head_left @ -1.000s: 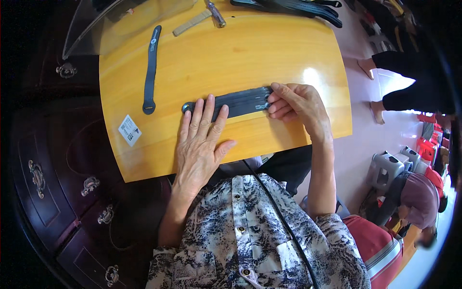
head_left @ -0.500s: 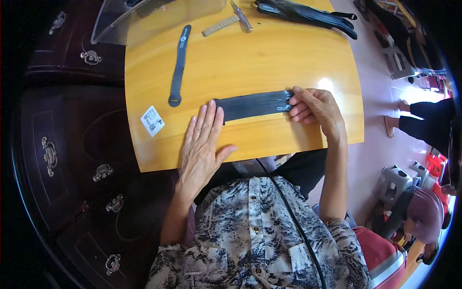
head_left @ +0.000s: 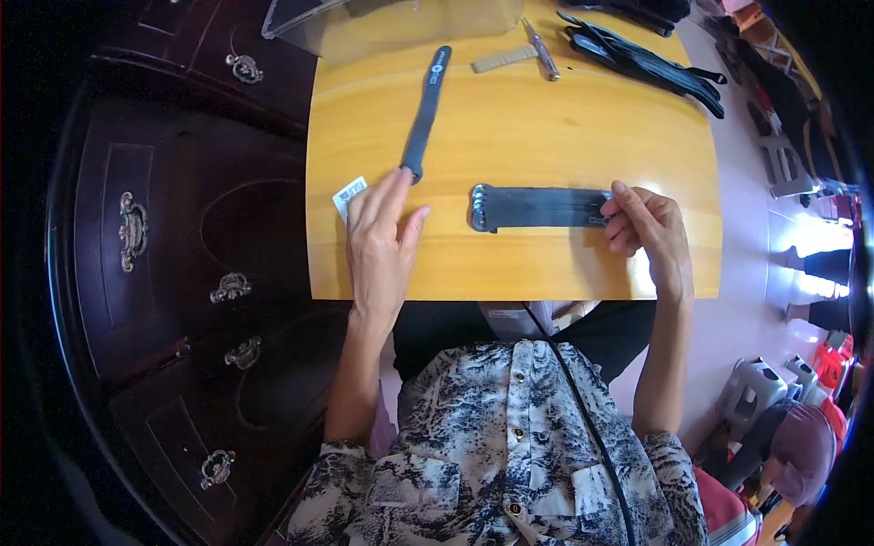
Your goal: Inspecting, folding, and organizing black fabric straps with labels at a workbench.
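A flat stack of dark grey hook-and-loop cable straps (head_left: 542, 207) lies across the wooden table, rounded ends to the left. My right hand (head_left: 654, 235) pinches the stack's right end between thumb and fingers, hiding the tips. Further left, a single dark strap (head_left: 426, 109) slants away from me, its slotted round end nearest. Fingers apart, my left hand (head_left: 378, 250) reaches to that round end; whether the fingertips touch it I cannot tell. Partly behind this hand is a white printed label (head_left: 348, 193).
Along the table's far side are a clear plastic bin (head_left: 410, 25), a tan ribbed strip (head_left: 505, 59), a slim pen-like tool (head_left: 543, 53) and a bundle of dark straps (head_left: 642, 68). Dark drawers (head_left: 182, 237) stand left. Stools (head_left: 757, 391) and a person (head_left: 806, 455) are at right.
My left hand has left the stack's left end, uncovering its rounded tips, and moved over to the single strap. My right hand keeps its pinch. The whole view has shifted.
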A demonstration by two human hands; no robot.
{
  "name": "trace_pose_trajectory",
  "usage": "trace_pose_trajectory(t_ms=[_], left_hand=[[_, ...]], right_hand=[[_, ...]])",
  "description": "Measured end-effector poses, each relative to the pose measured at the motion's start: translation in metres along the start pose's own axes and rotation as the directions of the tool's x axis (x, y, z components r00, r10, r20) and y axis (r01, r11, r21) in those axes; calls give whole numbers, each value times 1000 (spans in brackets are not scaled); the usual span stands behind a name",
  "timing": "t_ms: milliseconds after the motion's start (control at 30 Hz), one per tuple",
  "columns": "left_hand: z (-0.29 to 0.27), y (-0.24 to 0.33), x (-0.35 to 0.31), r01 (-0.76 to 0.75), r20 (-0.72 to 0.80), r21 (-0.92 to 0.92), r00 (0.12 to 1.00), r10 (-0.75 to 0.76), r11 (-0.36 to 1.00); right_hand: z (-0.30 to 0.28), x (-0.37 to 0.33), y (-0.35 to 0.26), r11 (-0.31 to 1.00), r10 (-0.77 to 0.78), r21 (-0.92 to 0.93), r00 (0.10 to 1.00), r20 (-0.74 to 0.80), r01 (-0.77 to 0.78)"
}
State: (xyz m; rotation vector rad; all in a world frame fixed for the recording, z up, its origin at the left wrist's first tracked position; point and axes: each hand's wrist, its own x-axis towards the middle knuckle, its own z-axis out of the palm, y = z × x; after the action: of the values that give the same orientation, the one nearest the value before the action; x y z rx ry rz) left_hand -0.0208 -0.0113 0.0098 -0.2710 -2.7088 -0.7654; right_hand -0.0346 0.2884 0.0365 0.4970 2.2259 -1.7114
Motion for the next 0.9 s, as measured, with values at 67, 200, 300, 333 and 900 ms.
trace_pose_trajectory(t_ms=[67,200,300,333,900], left_hand=[[3,0,7,75,-47,-6,996,-75,997],[14,-8,15,166,-80,16,983,-164,986],[18,-10,13,174,-70,-30,982,-175,984],[19,-11,11,174,-70,-28,982,-176,984],[-15,38,-43,263,8,-862,862,-507,434]], right_hand=[[12,-3,-8,999,-39,-20,998,49,40],[41,-9,-17,992,-118,-28,980,158,124],[64,-11,-22,985,-145,-58,965,221,161],[70,-11,-23,969,-195,-98,947,257,226],[143,-22,-26,765,-632,110,706,319,635]])
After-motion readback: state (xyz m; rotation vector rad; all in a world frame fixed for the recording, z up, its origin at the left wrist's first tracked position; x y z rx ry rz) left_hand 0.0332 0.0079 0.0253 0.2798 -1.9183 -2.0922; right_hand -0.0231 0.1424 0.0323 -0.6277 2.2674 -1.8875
